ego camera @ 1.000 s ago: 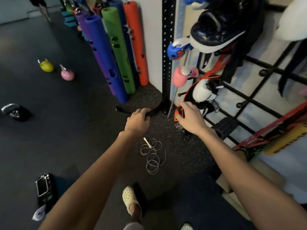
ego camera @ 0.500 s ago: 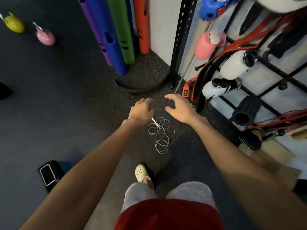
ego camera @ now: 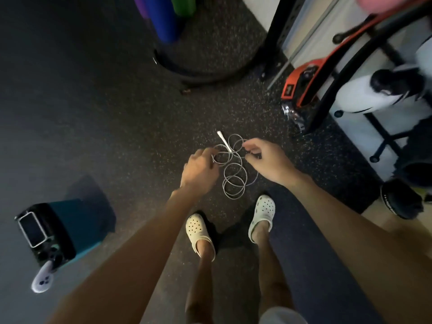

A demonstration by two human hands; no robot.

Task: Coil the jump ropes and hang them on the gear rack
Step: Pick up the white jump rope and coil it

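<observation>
Down on the floor (ego camera: 121, 127), just ahead of the clogs (ego camera: 200, 232), the rope (ego camera: 234, 176) lies in loose wire loops, white handle (ego camera: 224, 141) pointing away. Left hand (ego camera: 198, 169) curls its fingers onto the loops' left edge; right hand (ego camera: 266, 160) pinches a strand on the right. Rack (ego camera: 346, 73) stands close by, far right.

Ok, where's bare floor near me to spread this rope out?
Open speckled floor lies left of the thin grey jump rope, between the blue foam roller and teal case. Crowded right, by the black gear rack.
</observation>
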